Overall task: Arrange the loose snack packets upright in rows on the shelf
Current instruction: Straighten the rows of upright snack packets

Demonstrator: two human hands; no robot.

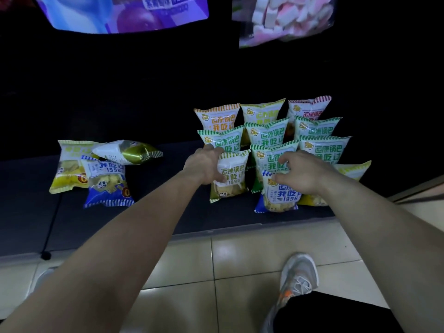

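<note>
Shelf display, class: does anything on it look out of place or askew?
Yes. On the shelf, three loose packets lie in a heap at the left: a white-and-gold packet on its side atop a yellow packet and a blue packet, apart from the upright rows.

Left hand point(204, 164) holds olive packet point(230, 176); right hand point(300, 171) holds blue packet point(281, 195).

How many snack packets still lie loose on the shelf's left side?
3: a yellow packet at far left, a blue packet overlapping it, and a gold packet lying across both. More may be hidden underneath.
</note>
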